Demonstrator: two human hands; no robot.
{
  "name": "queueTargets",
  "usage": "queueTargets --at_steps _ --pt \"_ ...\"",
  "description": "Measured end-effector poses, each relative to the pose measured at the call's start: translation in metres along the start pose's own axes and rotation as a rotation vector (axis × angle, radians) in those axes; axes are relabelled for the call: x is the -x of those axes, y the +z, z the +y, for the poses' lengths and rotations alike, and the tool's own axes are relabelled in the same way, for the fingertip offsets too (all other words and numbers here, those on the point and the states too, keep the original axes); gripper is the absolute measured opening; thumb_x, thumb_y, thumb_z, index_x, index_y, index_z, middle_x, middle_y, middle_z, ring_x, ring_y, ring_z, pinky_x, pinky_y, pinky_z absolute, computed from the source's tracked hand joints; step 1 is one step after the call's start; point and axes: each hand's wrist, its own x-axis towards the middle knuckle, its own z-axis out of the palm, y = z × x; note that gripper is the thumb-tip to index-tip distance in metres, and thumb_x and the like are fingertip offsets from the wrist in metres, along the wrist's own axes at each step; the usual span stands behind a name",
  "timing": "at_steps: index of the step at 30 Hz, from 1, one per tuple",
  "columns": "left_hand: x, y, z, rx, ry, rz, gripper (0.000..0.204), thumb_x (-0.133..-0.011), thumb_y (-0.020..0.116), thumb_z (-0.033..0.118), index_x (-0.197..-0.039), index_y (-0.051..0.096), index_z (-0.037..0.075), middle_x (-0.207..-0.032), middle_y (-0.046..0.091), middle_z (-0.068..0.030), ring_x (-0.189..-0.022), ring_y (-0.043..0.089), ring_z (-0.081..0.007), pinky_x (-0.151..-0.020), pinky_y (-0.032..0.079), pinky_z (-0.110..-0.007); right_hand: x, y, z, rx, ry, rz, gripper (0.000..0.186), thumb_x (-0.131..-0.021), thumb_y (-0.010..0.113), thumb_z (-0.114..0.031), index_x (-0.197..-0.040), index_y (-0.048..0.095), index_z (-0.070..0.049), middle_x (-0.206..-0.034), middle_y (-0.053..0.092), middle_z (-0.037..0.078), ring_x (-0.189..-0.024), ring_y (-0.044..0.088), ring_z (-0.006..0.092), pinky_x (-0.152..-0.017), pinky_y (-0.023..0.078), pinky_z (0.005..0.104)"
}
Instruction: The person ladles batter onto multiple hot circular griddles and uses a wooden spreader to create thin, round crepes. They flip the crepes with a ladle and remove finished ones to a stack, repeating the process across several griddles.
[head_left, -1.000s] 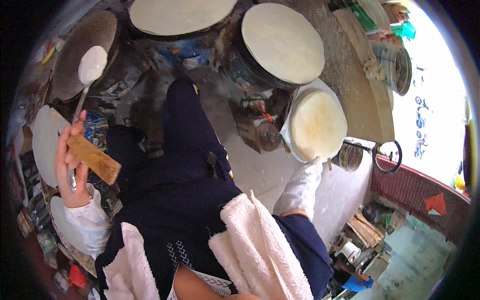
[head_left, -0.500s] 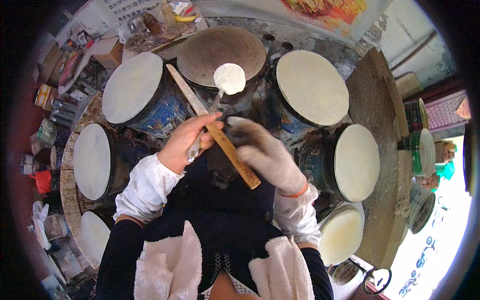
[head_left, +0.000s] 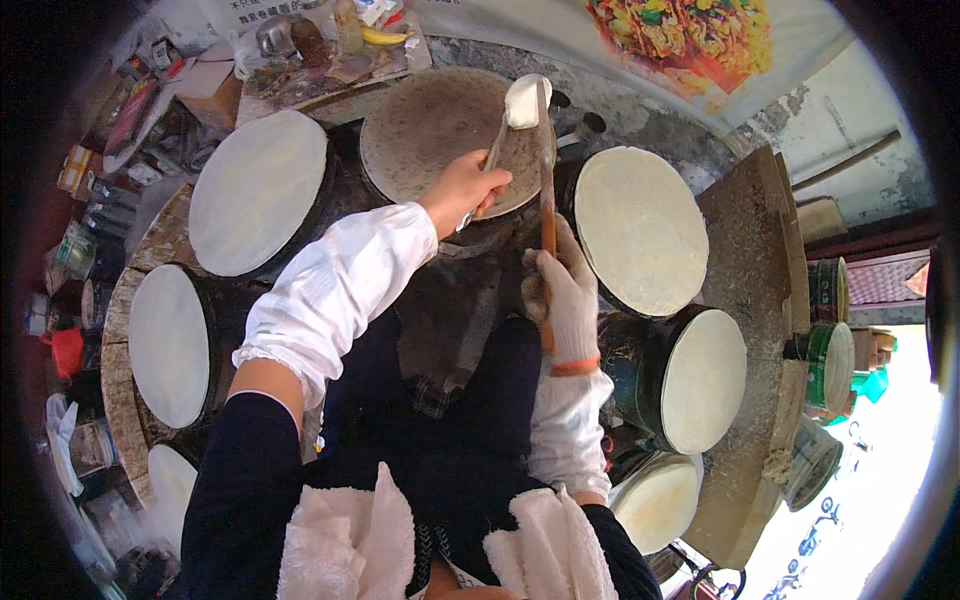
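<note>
My left hand (head_left: 465, 188) grips a metal ladle (head_left: 518, 103) loaded with white batter, held over the bare brown round griddle (head_left: 425, 125) at the back. My right hand (head_left: 565, 300), in a pale glove, is closed on a long wooden stick (head_left: 547, 228), whose upper end lies against the batter in the ladle. Flanking them, round griddles carry pale, flat sheets: back left (head_left: 255, 190), back right (head_left: 640, 225), middle left (head_left: 165, 345), middle right (head_left: 703, 380), lower left (head_left: 170, 490) and lower right (head_left: 655, 510), the last faintly browned.
A cardboard-like board (head_left: 750, 330) runs along the right side, beside stacked tins (head_left: 830, 370). A cluttered wooden board (head_left: 300, 80) with bottles and a banana stands at the back left, below a banner (head_left: 770, 110) with a food picture. A bright opening is at the lower right.
The view has swung back over the griddles. The wooden stick has passed from my left hand to my right, and the ladle has moved up and right over the back griddle.
</note>
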Motion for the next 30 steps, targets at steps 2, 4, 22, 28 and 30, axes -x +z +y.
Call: queueTargets --at_steps 2,4,22,28,30 --pt "-0.028 -0.009 -0.018 -0.079 -0.039 0.056 0.026 -0.094 0.061 0.018 -0.116 0.058 0.005 -0.081 0.062 -0.0090 -0.057 0.054 -0.0136 -0.048 0.043 -0.032 -0.019 0.009 0.010 0.087 0.014 0.031 0.056 -0.098 0.056 -0.011 -0.153 0.042 -0.014 -0.087 0.061 0.001 -0.053 0.052 0.0078 -0.041 0.035 0.0209" --pt "-0.049 -0.032 -0.043 -0.373 0.079 0.188 0.036 -0.094 0.059 0.016 -0.128 0.056 0.006 -0.084 0.065 -0.0127 -0.060 0.060 -0.0214 -0.053 0.047 -0.038 -0.033 0.003 0.028 0.049 0.126 0.003 0.055 -0.098 0.056 -0.011 -0.152 0.043 -0.015 -0.084 0.061 0.001 -0.052 0.051 0.0079 -0.041 0.034 0.0213" --pt "0.024 -0.181 0.021 -0.492 0.352 0.665 0.045 -0.099 0.062 0.034 -0.137 0.056 0.012 -0.084 0.064 -0.0031 -0.068 0.058 -0.0133 -0.062 0.045 -0.029 -0.127 0.080 0.091 -0.002 0.038 0.282 0.048 -0.101 0.051 -0.017 -0.150 0.047 -0.017 -0.081 0.058 -0.001 -0.055 0.052 0.0090 -0.043 0.042 0.0265" --pt "0.101 -0.134 -0.027 0.057 -0.132 0.464 0.033 -0.095 0.070 0.035 -0.104 0.063 0.004 -0.054 0.041 0.0067 -0.041 0.034 -0.0060 -0.040 0.025 -0.025 -0.220 0.126 0.093 0.176 -0.125 0.237 0.051 -0.094 0.058 -0.018 -0.144 0.054 -0.008 -0.101 0.070 0.006 -0.082 0.062 0.0137 -0.075 0.050 0.0299" --pt "0.141 -0.126 -0.055 0.220 -0.182 0.524 0.029 -0.095 0.070 0.030 -0.106 0.064 0.003 -0.054 0.043 0.0054 -0.041 0.037 -0.0061 -0.039 0.027 -0.024 -0.226 0.096 0.095 0.457 -0.345 0.104 0.046 -0.094 0.061 -0.019 -0.140 0.060 -0.012 -0.096 0.068 0.003 -0.076 0.060 0.0112 -0.068 0.052 0.0280"
